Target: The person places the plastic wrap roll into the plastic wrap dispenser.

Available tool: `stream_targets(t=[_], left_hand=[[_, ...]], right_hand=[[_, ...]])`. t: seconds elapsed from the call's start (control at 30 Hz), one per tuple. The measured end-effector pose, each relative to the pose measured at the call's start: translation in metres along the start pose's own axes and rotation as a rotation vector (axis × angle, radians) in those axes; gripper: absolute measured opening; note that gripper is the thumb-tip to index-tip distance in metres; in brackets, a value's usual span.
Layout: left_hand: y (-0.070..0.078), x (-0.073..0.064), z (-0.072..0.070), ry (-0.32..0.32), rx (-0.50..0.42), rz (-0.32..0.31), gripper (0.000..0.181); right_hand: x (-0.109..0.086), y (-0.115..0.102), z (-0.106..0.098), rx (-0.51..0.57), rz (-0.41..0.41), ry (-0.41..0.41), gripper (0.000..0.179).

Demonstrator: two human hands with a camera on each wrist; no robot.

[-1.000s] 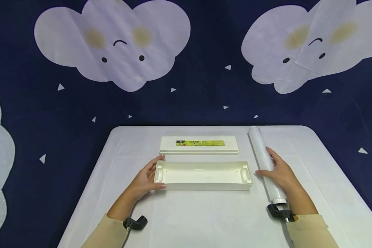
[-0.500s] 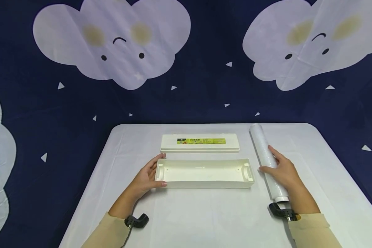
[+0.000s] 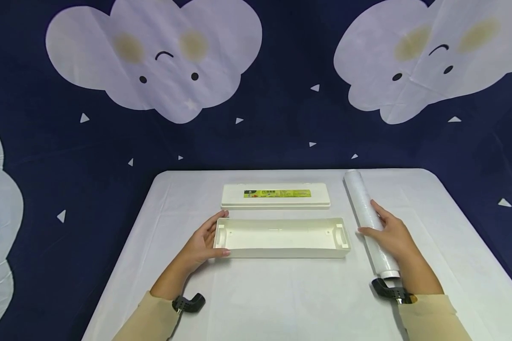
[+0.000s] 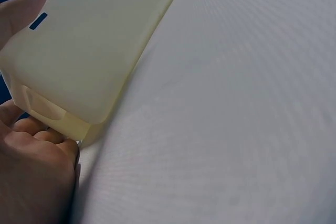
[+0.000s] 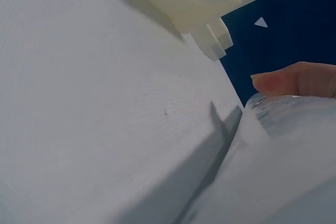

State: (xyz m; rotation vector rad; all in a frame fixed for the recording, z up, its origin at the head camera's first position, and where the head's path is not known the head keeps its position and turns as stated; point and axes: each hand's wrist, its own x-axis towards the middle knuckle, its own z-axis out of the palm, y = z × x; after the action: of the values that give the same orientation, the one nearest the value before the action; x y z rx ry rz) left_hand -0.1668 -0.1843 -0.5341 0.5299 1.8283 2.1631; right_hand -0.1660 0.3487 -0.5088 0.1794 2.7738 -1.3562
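A cream cling film box [image 3: 277, 253], long and lidless, lies crosswise on the white table [image 3: 256, 303]. My left hand [image 3: 200, 246] holds its left end, thumb along the front wall and fingers behind the end. In the left wrist view, the thumb [image 4: 26, 11] overlaps the wall of the box [image 4: 100, 45], and the other fingers are bent by its end. To the right, a roll of cling film [image 3: 364, 213] lies slanting away from me. My right hand [image 3: 392, 237] grips it from above, thumb on the near left side and fingers on the far right.
Behind the box lies its separate lid [image 3: 277, 202], bearing a yellow-green label [image 3: 277, 193]. A dark blue cloud-print cloth [image 3: 290, 109] hangs past the table's far edge. Black wrist cameras [image 3: 189, 303] are strapped at both cuffs.
The head view has shifted slightly, so everything sits a little higher in it. Both hands keep their holds, and the box, lid and roll stay in place on the table.
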Motion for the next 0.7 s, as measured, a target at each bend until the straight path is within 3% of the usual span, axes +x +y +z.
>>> stream_targets(t=[0.23,0.7], left_hand=[[0.0009,-0.0003,0.0011,0.006,0.003,-0.007,0.118],[0.0005,-0.0002,0.0018,0.013,-0.002,-0.004,0.118]], right_hand=[[-0.0027,0.0041,0.0005,0.098,0.026,-0.029,0.105],[-0.0071,0.001,-0.0001,0.128,0.072,-0.032,0.1]])
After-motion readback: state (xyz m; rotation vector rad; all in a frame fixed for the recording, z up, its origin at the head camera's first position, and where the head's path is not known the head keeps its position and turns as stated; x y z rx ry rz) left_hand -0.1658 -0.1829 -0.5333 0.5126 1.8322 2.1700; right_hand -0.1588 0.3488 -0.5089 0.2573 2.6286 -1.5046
